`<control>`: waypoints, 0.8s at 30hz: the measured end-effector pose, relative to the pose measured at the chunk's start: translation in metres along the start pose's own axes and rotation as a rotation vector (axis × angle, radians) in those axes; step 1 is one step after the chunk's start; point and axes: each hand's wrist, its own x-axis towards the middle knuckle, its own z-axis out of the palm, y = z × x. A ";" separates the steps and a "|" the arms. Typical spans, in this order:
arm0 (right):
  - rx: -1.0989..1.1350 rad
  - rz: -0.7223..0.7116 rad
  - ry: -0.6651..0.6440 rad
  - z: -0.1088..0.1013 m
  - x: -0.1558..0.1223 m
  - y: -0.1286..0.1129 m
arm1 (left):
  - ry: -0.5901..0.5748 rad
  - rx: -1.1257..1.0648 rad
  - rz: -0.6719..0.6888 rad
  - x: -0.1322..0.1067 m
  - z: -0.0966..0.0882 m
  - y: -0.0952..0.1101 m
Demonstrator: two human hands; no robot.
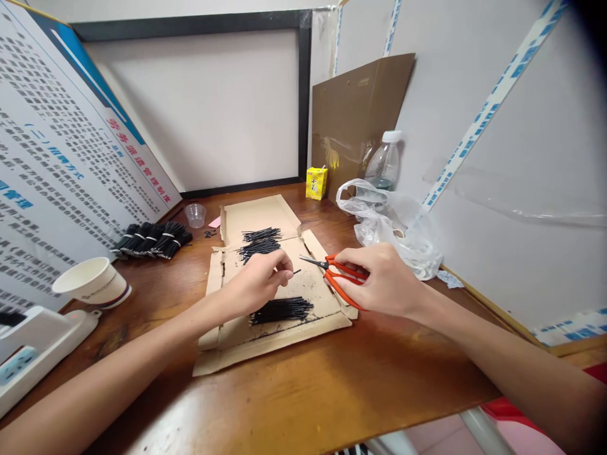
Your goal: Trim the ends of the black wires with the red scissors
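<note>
My left hand [265, 278] pinches a thin black stick-like piece [297, 272], its end poking out past the fingertips. In my right hand [386, 278] is a pair of scissors [342, 278] with red-orange handles, the dark pointed blades aimed at that piece but apart from it. Below both lies an unfolded cardboard sheet [279, 341] strewn with small dark bits. A pile of black thin pieces [282, 309] rests on its near part. Two more piles lie farther back, a middle one [258, 249] partly behind my left hand and a far one [260, 234].
Tied black bundles [154, 239], a paper cup [92, 282], a clear plastic cup [195, 215] and a white power strip [45, 347] stand left. A yellow drink box [315, 183] is at the back. A plastic bag [393, 221] and a bottle [385, 161] stand right.
</note>
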 end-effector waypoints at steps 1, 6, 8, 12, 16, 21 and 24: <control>0.000 0.002 -0.005 0.000 0.000 0.000 | -0.009 -0.072 -0.013 0.000 -0.001 0.003; -0.010 -0.034 0.016 0.000 -0.001 0.000 | -0.024 -0.292 0.000 -0.002 -0.003 0.010; -0.007 -0.052 0.029 0.000 -0.001 -0.001 | -0.018 -0.329 0.022 -0.003 -0.002 0.010; 0.000 -0.058 0.031 0.000 -0.001 -0.002 | 0.005 -0.361 0.032 -0.003 -0.002 0.007; -0.003 -0.056 0.035 -0.001 -0.002 -0.003 | 0.031 -0.374 0.048 -0.002 -0.002 0.006; -0.008 -0.054 0.031 -0.001 -0.002 -0.003 | 0.038 -0.403 0.063 -0.002 -0.002 0.007; -0.014 -0.063 0.031 -0.001 -0.002 -0.003 | 0.038 -0.402 0.064 -0.002 -0.002 0.007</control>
